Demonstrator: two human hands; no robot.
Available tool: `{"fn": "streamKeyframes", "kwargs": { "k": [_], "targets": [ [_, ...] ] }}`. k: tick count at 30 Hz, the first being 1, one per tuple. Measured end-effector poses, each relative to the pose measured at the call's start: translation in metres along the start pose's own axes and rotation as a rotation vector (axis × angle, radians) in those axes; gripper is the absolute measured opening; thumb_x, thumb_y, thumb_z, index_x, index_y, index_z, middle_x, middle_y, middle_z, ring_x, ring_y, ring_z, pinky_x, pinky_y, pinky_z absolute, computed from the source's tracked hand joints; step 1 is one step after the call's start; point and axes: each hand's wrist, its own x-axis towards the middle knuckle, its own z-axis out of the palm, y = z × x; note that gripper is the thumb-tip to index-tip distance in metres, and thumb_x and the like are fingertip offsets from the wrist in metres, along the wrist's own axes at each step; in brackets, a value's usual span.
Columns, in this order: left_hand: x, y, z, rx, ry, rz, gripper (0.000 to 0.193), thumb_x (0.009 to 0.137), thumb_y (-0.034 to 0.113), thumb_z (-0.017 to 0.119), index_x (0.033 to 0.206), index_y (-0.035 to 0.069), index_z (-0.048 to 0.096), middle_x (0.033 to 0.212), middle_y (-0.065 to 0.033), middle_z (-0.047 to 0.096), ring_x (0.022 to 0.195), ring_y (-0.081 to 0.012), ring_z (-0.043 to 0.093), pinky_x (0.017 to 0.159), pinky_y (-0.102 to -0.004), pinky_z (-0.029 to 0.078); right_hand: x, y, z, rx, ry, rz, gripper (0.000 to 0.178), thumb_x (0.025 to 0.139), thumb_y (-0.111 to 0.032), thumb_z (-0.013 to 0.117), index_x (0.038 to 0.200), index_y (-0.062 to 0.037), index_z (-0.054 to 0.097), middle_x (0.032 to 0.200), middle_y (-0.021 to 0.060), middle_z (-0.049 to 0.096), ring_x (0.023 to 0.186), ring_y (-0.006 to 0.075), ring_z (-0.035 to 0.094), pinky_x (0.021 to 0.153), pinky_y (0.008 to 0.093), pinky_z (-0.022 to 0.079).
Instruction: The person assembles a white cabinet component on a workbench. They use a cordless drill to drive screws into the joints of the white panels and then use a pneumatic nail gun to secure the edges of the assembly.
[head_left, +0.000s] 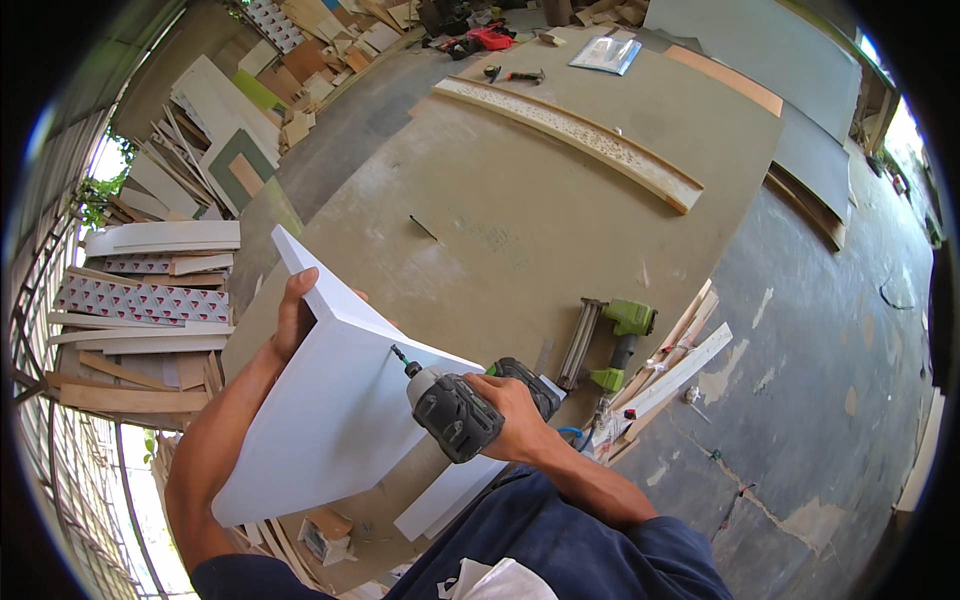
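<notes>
In my right hand (520, 415) is a black and grey cordless drill (455, 415), its bit (400, 356) directed at the white panel (310, 430) near its top edge. Whether the tip touches the surface I cannot tell. My left hand (297, 310) grips the corner where this panel meets a second, narrower white board (325, 285), with the thumb on the near side and the other fingers mostly hidden behind. The two boards stand tilted and form an angle. Another white board (455, 497) lies low, beside my body.
A green nail gun (628, 320) rests on the large brown worktop (480, 260), right of the drill. Farther off are a long wooden trough-like piece (570, 130), a hammer (527, 76) and a thin dark rod (423, 228). Wood strips (690, 370) lie at right; stacked offcuts (150, 300) at left.
</notes>
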Motion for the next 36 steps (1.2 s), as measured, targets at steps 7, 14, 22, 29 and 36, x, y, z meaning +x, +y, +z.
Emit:
{"fn": "streamKeyframes", "kwargs": {
  "k": [7,14,22,29,36],
  "targets": [
    [-0.01,0.019,-0.001,0.168,0.256,0.003,0.083,0.08,0.072,0.064,0.122,0.001,0.056,0.107,-0.0178,0.061,0.103,-0.0286,0.061,0.09,-0.0421,0.05,-0.015,-0.002,-0.011,0.025,0.015,-0.042,0.049,0.065,-0.016,0.081,0.11,-0.0045,0.065,0.089,0.0189,0.068,0.081,0.0416,0.067,0.074,0.0455,0.054],
    [-0.025,0.03,0.0,0.303,0.353,-0.058,0.071,0.086,0.072,0.063,0.115,0.007,0.063,0.098,-0.0123,0.066,0.088,-0.019,0.064,0.079,-0.0344,0.051,-0.058,0.01,-0.024,0.044,-0.04,0.085,0.048,0.067,-0.011,0.08,0.112,0.0008,0.068,0.085,0.0178,0.069,0.074,0.0338,0.067,0.074,0.0388,0.053],
    [-0.043,0.042,0.007,0.483,0.37,-0.027,0.086,0.084,0.078,0.059,0.125,0.002,0.057,0.097,-0.0134,0.069,0.085,-0.0196,0.068,0.079,-0.0319,0.053,-0.087,0.008,-0.028,0.104,-0.08,0.263,0.042,0.071,-0.008,0.079,0.111,0.0009,0.069,0.084,0.0182,0.071,0.071,0.0288,0.067,0.075,0.0357,0.054],
    [-0.072,0.052,0.013,0.543,0.405,-0.011,0.107,0.081,0.083,0.056,0.141,-0.005,0.045,0.106,-0.0217,0.067,0.091,-0.0264,0.07,0.085,-0.0357,0.055,-0.1,0.016,-0.025,0.072,-0.123,0.306,0.043,0.071,-0.006,0.078,0.113,0.0012,0.07,0.087,0.0156,0.074,0.072,0.0191,0.067,0.075,0.033,0.054],
    [-0.135,0.042,0.019,1.061,0.834,0.274,0.084,0.088,0.072,0.061,0.127,-0.002,0.058,0.105,-0.0255,0.069,0.097,-0.028,0.071,0.087,-0.0374,0.054,-0.108,0.046,-0.018,0.013,-0.234,0.346,0.028,0.069,-0.005,0.077,0.096,-0.0033,0.071,0.079,0.0032,0.07,0.07,0.009,0.059,0.065,0.03,0.051]
  ]
}}
